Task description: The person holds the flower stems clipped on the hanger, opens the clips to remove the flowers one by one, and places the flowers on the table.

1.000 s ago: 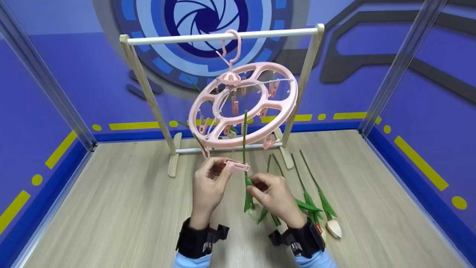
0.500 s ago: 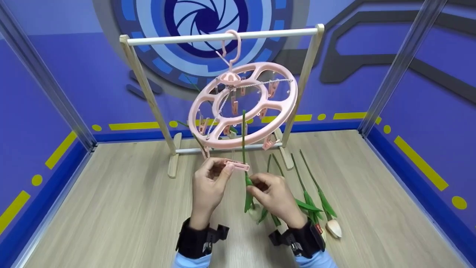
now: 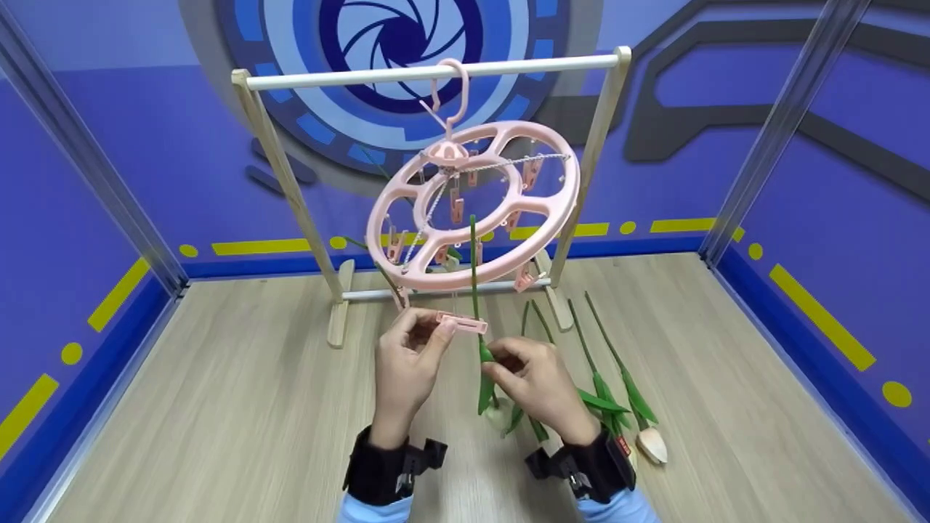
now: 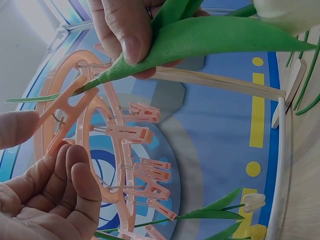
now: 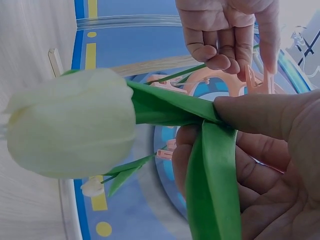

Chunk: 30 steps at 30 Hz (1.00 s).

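At the centre of the head view, the left hand [image 3: 407,356] pinches a pink clip [image 3: 462,322] between thumb and fingers; in the left wrist view the clip's two prongs look spread, with the stem tip at their mouth. The right hand [image 3: 534,385] sits just right of it and lower, fingers and thumb curled round the leaves of a white tulip [image 3: 497,415]. The tulip's stem [image 3: 474,269] runs nearly straight up the frame from that grip, crossing the clip and ending in front of the pink round hanger [image 3: 474,203], so its long axis is upright, cut end up and bloom down below the right hand. The clip lies crosswise to the stem, pointing right, and the left hand is the nearer one to it. The hanger hooks over the rod of a wooden rack [image 3: 436,71]. Three more tulips [image 3: 617,392] lie on the wooden floor [image 3: 218,407] at lower right, blooms toward the bottom edge.
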{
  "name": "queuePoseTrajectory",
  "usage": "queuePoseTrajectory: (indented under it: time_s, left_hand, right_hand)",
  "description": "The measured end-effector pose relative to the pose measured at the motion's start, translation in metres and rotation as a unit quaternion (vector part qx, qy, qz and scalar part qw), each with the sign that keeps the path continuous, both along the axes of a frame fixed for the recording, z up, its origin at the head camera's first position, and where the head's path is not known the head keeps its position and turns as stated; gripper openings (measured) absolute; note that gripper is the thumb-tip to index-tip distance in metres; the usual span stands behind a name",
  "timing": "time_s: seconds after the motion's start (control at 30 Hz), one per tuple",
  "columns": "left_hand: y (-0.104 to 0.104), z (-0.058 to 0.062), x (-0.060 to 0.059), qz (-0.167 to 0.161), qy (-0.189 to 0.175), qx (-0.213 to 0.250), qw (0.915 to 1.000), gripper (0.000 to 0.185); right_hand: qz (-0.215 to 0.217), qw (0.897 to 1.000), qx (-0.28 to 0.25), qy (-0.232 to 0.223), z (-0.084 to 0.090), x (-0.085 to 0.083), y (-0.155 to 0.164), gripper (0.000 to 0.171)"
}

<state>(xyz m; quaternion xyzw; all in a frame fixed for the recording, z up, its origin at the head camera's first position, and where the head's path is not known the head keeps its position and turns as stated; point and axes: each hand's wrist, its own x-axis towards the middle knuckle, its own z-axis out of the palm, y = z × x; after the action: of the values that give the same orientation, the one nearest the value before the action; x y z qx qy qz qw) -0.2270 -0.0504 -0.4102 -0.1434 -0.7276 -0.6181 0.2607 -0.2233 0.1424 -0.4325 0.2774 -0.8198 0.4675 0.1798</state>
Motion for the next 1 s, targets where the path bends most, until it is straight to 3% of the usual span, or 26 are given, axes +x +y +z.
queuePoseTrajectory:
  time_s: [0.73,1.0]
  left_hand:
    - [0.0006,0.0017,-0.0007,-0.006,-0.015,0.021,0.9997,0.009]
    - [-0.0003,0.0027,0.0003,-0.024,-0.023,0.037,0.9988,0.008]
  right_hand:
    - [-0.001,1.000,0.023,-0.002,0.0016,-0.0010,0.0029,0.006]
    - [-0.003,0.998,0.049,-0.035,0.0035,-0.0005,0.0065,0.007]
